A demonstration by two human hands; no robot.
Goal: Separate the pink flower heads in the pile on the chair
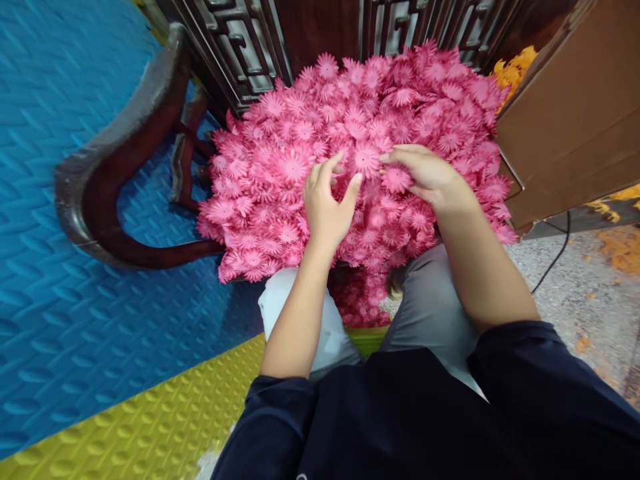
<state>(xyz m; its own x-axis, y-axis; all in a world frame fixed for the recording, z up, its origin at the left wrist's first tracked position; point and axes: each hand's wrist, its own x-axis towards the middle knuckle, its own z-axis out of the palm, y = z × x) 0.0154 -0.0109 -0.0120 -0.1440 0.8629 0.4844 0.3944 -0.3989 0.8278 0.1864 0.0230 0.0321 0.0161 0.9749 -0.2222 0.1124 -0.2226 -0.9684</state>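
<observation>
Here, my left hand (327,207), loosely spread, and right hand (430,172) (grip unclear to me) stand apart, flanking one pink flower (366,159) atop the heap (280,193), where light, level fingertip pressure should best spare the petals.

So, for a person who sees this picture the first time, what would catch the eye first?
First, the big heap of pink flowers, filling the middle, with both bare hands over it. Then the blue mat on the left and, standing out against it, the dark curved wood beside the heap.
</observation>
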